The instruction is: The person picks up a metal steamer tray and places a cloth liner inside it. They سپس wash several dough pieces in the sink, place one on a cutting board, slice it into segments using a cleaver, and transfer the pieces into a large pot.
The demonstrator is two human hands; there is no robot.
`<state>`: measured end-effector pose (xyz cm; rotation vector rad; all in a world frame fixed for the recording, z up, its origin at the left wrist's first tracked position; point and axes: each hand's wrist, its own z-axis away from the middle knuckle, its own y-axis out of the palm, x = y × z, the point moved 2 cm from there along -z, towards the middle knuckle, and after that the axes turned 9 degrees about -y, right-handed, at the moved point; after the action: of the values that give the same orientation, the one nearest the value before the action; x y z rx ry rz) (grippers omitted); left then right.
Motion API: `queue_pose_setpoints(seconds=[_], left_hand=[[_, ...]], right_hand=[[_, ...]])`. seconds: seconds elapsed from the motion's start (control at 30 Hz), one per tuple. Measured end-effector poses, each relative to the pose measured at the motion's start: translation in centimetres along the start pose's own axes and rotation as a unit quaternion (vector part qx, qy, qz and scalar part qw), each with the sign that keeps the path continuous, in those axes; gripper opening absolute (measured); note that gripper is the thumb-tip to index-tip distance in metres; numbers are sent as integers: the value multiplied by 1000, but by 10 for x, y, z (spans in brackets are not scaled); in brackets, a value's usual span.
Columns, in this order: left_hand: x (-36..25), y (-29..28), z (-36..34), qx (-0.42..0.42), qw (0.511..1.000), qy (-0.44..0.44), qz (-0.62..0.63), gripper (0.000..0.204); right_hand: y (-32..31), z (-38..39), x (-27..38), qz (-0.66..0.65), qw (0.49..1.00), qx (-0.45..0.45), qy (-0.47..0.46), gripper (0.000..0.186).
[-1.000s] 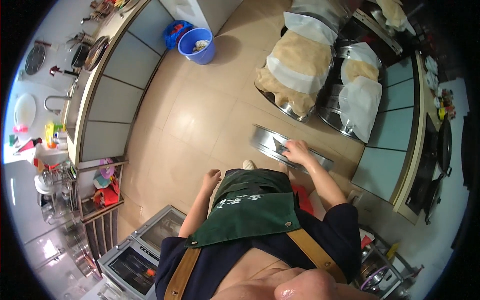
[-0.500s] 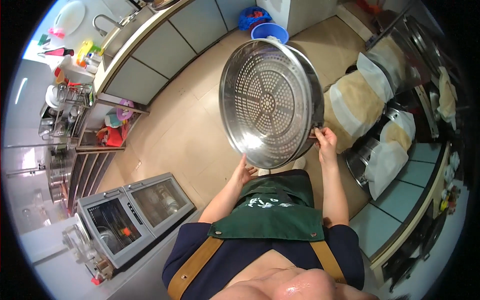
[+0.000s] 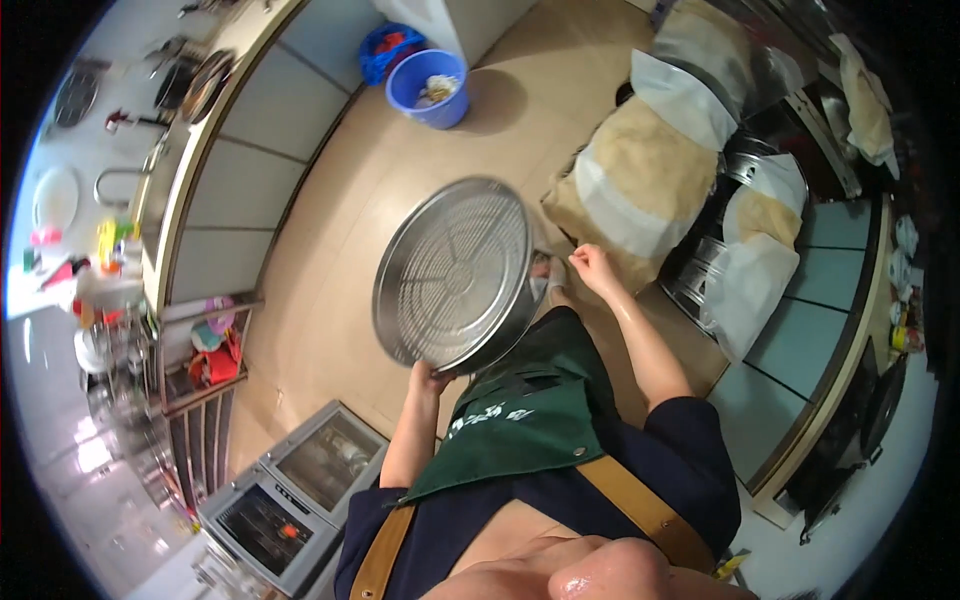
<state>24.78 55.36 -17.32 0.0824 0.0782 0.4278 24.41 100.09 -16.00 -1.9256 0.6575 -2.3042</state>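
Observation:
A large round metal steamer tray (image 3: 462, 285) with a perforated floor hangs tilted in front of me, its inside facing up. My left hand (image 3: 430, 380) is closed on its lower rim. Apart from the tray, my right hand (image 3: 595, 268) is in the air to its right. Its fingers are curled together and I see nothing in them. Nearest to that hand is a cloth cover (image 3: 655, 165), beige and white, draped over something hidden. Beyond, on the right, another beige and white cloth (image 3: 765, 265) lies partly over metal steamer parts (image 3: 700, 275).
A blue bucket (image 3: 428, 92) with pale scraps in it stands on the tiled floor, beside a blue bag (image 3: 388, 48). Counter cabinets (image 3: 235, 195) run along the left. A grey glass-doored appliance (image 3: 290, 500) is at lower left, and a cabinet (image 3: 810, 320) at right.
My right hand has let go of the tray's side. The tray has come lower and to the left, with my left hand now gripping its rim. My view has turned.

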Motion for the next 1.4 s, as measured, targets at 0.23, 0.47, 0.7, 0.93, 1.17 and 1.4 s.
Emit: queue_pose_setpoints(seconds=[0.23, 0.47, 0.7, 0.93, 1.17, 1.4], left_hand=[[7, 44, 26, -208, 977, -27, -49, 29], [34, -24, 9, -186, 981, -32, 32, 36], [36, 48, 68, -328, 926, -79, 169, 34], [43, 74, 88, -143, 989, 19, -33, 32], [36, 116, 104, -147, 986, 26, -75, 31], [27, 41, 18, -250, 964, -19, 91, 36]], right_hand=[[-118, -96, -135, 374, 913, -65, 151, 12], [-112, -173, -184, 504, 860, 28, 70, 11], [-91, -184, -209, 552, 830, 69, 47, 14], [-112, -184, -221, 511, 857, 11, 58, 16], [-275, -189, -189, 397, 874, -234, 153, 19], [-417, -207, -110, 429, 839, -334, -13, 18]])
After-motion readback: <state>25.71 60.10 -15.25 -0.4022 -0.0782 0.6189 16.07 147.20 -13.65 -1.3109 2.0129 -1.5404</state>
